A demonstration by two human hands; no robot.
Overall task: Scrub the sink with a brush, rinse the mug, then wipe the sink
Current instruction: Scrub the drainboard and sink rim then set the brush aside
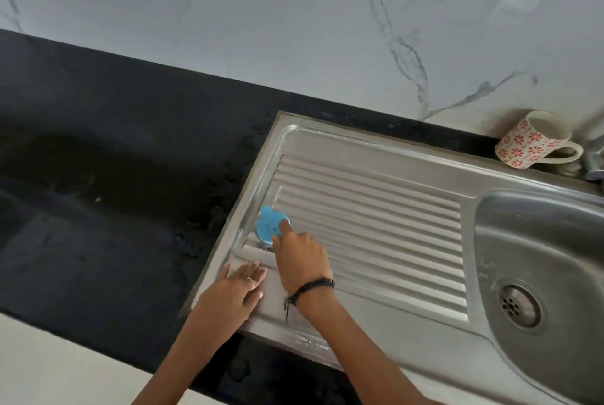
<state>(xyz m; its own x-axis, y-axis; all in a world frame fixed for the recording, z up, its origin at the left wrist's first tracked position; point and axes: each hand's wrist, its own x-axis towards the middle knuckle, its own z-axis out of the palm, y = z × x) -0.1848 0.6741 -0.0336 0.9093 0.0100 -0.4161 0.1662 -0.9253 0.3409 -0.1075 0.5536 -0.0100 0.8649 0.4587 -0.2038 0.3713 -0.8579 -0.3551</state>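
A steel sink (376, 156) with a ribbed drainboard on the left and a basin (539, 251) on the right is set into a black counter. My right hand (302, 261) grips a round blue brush (268, 225) and holds it down on the drainboard's front-left corner. My left hand (237, 288) rests flat, fingers straight, on the sink's left rim just beside it. A white mug with red flowers (531, 140) lies tilted behind the sink at the back right.
The black counter (114, 159) stretches to the left of the sink. A white marble wall (294, 12) rises behind it. A drain (518, 305) sits in the basin floor. Part of a metal tap (593, 163) shows at the right edge, next to the mug.
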